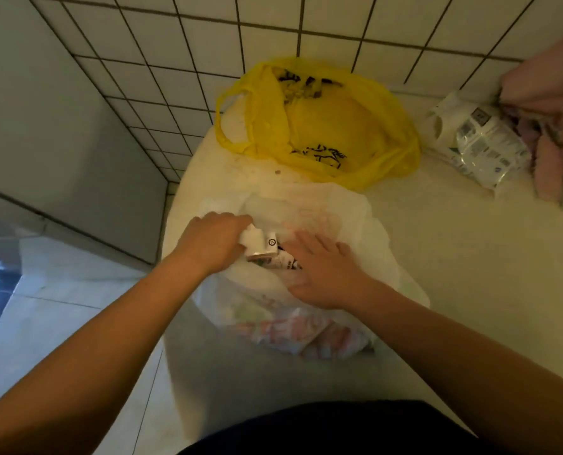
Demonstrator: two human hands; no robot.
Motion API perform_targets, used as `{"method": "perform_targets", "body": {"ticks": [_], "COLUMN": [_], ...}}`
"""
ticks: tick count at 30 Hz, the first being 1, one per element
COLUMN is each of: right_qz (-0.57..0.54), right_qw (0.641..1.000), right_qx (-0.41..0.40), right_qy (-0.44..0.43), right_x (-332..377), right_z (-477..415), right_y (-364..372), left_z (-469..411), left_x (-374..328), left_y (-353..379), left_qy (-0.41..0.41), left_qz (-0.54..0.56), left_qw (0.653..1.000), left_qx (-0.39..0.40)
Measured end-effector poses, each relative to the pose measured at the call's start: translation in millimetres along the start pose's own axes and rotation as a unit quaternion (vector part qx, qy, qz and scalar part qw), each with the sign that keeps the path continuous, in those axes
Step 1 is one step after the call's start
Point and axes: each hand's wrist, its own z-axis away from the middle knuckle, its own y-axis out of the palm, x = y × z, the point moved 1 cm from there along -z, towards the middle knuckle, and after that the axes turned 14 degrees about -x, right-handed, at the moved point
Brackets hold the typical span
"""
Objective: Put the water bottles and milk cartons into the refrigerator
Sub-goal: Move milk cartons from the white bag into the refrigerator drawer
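Note:
A white plastic bag (365,238) lies on the pale counter (470,274) near its left front edge. My left hand (211,239) grips a white milk carton (260,243) at the bag's mouth, the carton partly out of the bag. A second carton (285,261) with dark print shows just below it. My right hand (326,274) lies flat with spread fingers on the bag, right beside the cartons. More packages show faintly through the plastic at the bag's near end. No water bottle is clearly visible.
A crumpled yellow plastic bag (326,126) lies behind the white bag near the tiled wall (273,37). A clear printed packet (480,142) and pink cloth (549,93) sit at the back right. Tiled floor (60,307) lies to the left of the counter.

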Motion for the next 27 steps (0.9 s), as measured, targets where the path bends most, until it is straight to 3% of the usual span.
{"method": "perform_targets", "body": {"ticks": [5,10,12,14,15,17,20,23,27], "right_qz": [0.031,0.042,0.062,0.077,0.087,0.106,0.116,0.123,0.110], "right_qw": [0.999,0.998,0.997,0.995,0.994,0.990,0.987,0.982,0.965], "right_qx": [-0.035,-0.037,-0.040,-0.024,-0.012,0.008,-0.011,-0.060,-0.156], "right_qy": [0.001,-0.021,-0.028,-0.052,-0.069,-0.095,-0.109,-0.131,-0.178], "right_x": [-5.7,-1.1,-0.7,-0.3,-0.5,-0.3,0.8,-2.6,-16.6], "right_z": [20.2,25.1,29.4,36.7,40.6,47.1,53.3,61.0,80.1], "right_y": [21.3,18.7,18.7,19.5,21.0,23.3,20.4,11.9,5.7], "left_z": [43.0,85.3,97.1,105.3,107.6,108.1,103.0,104.5,124.5], "left_x": [54.8,57.0,43.0,20.1,8.0,-9.1,-16.9,-20.2,-33.0], "left_y": [13.0,52.8,47.8,33.1,28.4,30.8,51.5,57.8,65.5], "left_qy": [-0.107,-0.193,-0.204,-0.096,-0.017,0.092,0.086,0.104,0.124], "left_qz": [0.039,0.026,0.050,0.107,0.124,0.104,0.018,-0.040,-0.004], "left_qw": [0.991,0.980,0.976,0.958,0.948,0.963,0.994,0.990,0.982], "left_qx": [-0.064,0.033,-0.064,-0.247,-0.291,-0.230,-0.072,-0.087,-0.142]}}
